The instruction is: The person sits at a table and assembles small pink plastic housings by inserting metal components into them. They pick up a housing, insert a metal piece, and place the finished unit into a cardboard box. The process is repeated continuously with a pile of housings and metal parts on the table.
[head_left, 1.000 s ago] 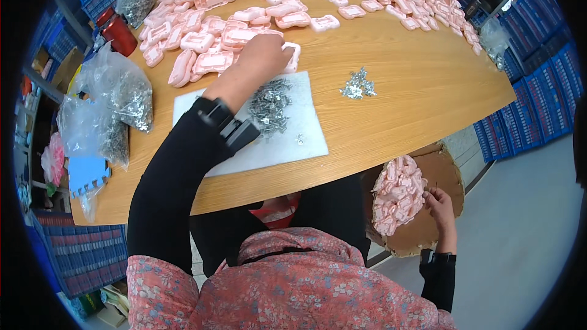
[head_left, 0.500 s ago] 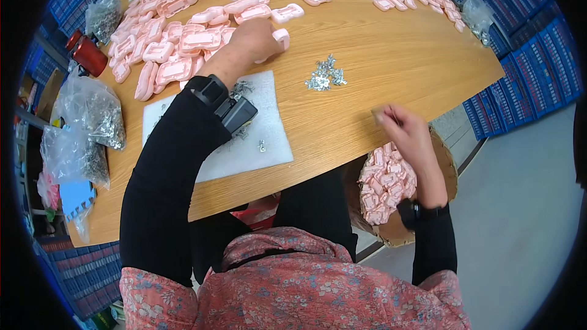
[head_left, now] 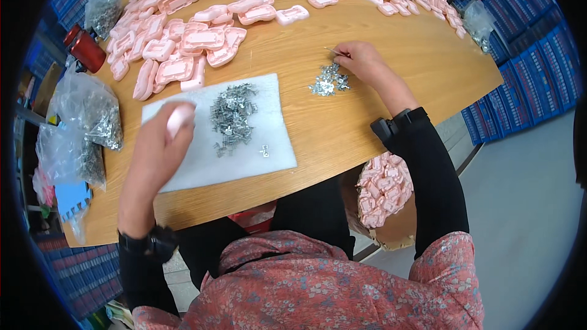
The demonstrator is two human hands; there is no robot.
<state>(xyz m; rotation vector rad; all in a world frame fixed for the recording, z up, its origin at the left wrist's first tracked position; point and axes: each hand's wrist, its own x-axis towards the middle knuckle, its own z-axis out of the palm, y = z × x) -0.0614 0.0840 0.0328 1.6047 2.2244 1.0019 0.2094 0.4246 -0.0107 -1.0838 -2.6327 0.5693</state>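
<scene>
My left hand [head_left: 158, 156] is closed around a pink plastic casing [head_left: 180, 120], mostly hidden by the fingers, over the left side of a white foam sheet [head_left: 269, 95]. A heap of small metal clips [head_left: 233, 119] covers the middle of that sheet, and a single metal piece [head_left: 265, 151] lies apart near its right edge. Farther right, my right hand [head_left: 362, 61] pinches a thin, pointed tool [head_left: 332, 51] that looks like tweezers. It is just above the far side of a small pile of shiny metal pieces [head_left: 329, 80] on the wooden table.
Many pink casings [head_left: 203, 40] are spread across the far and left table [head_left: 428, 73]. Bags of metal parts [head_left: 104, 110] and a red canister [head_left: 87, 52] stand at the left. Below the right edge, a round container [head_left: 397, 238] holds pink casings. Blue stacks [head_left: 520, 67] line the right.
My left hand has come back from the pink casings toward me with one in its grip. My right hand has moved from the table's front edge up to the small metal pile.
</scene>
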